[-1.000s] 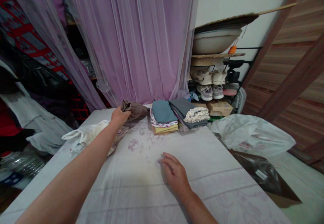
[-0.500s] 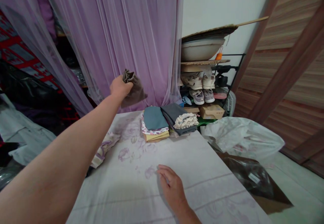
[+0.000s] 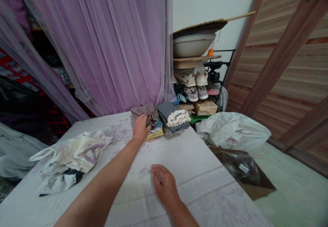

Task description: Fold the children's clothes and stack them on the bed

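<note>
My left hand [image 3: 140, 128] grips a crumpled taupe cloth garment [image 3: 147, 113] and presses it down on the far edge of a stack of folded clothes [image 3: 155, 133]. The stack holds a yellow folded piece at its base and a teal one, partly hidden under the taupe cloth. Next to it lie a grey folded garment [image 3: 166, 111] and a ruffled cream item [image 3: 178, 118]. My right hand [image 3: 164, 182] rests on the pale floral sheet [image 3: 189, 155], fingers loosely curled, holding nothing. A heap of white printed clothes [image 3: 70, 157] lies to the left.
A white plastic bag [image 3: 232, 129] and a dark bag in a cardboard box [image 3: 241, 169] lie beyond the sheet's right edge. Behind stand a shoe rack [image 3: 194, 87] with a basin on top and a lilac net curtain [image 3: 115, 49].
My left hand has come down from mid-air with the taupe garment and now sets it on the folded stack. The view has turned, bringing the white heap into sight.
</note>
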`<state>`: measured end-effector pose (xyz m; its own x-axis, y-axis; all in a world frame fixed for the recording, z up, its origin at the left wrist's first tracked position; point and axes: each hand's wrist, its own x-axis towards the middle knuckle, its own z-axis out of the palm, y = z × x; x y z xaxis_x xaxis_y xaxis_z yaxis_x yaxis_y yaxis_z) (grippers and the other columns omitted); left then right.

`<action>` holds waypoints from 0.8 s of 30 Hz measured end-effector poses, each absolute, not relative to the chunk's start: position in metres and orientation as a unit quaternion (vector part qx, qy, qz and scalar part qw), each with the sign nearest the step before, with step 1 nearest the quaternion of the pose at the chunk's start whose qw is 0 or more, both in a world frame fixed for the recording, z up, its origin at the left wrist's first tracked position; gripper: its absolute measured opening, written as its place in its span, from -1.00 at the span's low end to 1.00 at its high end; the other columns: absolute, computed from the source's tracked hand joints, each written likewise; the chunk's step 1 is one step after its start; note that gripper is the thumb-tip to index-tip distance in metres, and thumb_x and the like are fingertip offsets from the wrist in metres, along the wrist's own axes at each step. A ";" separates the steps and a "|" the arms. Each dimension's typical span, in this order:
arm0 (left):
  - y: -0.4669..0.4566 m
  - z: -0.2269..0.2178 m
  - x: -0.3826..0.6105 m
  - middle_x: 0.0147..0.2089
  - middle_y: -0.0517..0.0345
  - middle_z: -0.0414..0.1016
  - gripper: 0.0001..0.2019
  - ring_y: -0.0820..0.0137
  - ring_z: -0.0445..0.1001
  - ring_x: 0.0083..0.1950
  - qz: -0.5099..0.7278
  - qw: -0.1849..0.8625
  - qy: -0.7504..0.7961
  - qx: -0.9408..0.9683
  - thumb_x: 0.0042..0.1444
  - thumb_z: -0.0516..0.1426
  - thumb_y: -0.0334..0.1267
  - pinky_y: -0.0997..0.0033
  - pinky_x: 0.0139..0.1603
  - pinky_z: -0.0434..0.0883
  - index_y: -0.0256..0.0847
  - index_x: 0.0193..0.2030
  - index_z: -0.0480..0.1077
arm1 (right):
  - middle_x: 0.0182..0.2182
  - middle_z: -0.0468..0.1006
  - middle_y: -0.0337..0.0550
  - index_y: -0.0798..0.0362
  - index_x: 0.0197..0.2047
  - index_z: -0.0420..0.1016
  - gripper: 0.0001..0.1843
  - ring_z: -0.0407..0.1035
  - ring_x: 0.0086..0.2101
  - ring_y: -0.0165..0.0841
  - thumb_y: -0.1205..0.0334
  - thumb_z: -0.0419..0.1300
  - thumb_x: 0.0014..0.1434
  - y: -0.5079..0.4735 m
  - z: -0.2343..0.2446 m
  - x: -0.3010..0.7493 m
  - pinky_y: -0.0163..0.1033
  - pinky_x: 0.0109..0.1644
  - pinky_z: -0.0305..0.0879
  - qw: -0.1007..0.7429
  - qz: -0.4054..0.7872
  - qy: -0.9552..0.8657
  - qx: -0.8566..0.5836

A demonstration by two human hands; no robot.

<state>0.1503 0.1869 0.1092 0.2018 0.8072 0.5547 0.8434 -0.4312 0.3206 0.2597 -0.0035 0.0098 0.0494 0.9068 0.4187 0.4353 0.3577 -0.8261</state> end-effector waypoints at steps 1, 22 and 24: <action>0.190 0.119 0.148 0.22 -0.07 0.36 -0.55 0.12 0.27 0.26 -0.352 0.032 -0.532 -0.769 0.00 0.08 -0.38 0.06 0.32 0.20 -0.19 0.09 0.36 | -0.19 0.65 -0.08 0.01 -0.25 0.62 -0.65 0.52 -0.14 -0.28 0.41 0.01 0.07 -0.003 0.010 0.259 -0.16 0.02 0.42 0.505 0.230 -0.651 -0.518; 0.156 0.145 0.137 0.14 0.04 0.51 -0.60 0.19 0.41 0.19 -0.307 -0.010 -0.566 -0.765 0.24 -0.06 -0.15 0.10 0.24 0.26 -0.13 0.12 0.42 | -0.23 0.65 -0.15 0.00 -0.25 0.60 -0.62 0.50 -0.17 -0.32 0.47 0.01 0.03 -0.003 0.014 0.259 -0.21 0.01 0.39 0.478 0.229 -0.670 -0.520; 0.165 0.152 0.141 0.24 0.03 0.42 -0.56 0.14 0.29 0.30 -0.314 0.016 -0.579 -0.753 0.28 -0.10 -0.08 0.03 0.29 0.19 -0.10 0.18 0.39 | -0.23 0.64 -0.15 -0.01 -0.24 0.60 -0.63 0.50 -0.17 -0.33 0.46 0.02 0.04 -0.003 0.014 0.259 -0.21 0.01 0.38 0.474 0.225 -0.672 -0.522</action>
<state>0.1414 0.1645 0.1519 0.1331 0.8610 0.4909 0.8810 -0.3297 0.3393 0.2590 -0.0031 0.0137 -0.0055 0.9159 0.4014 0.4892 0.3525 -0.7977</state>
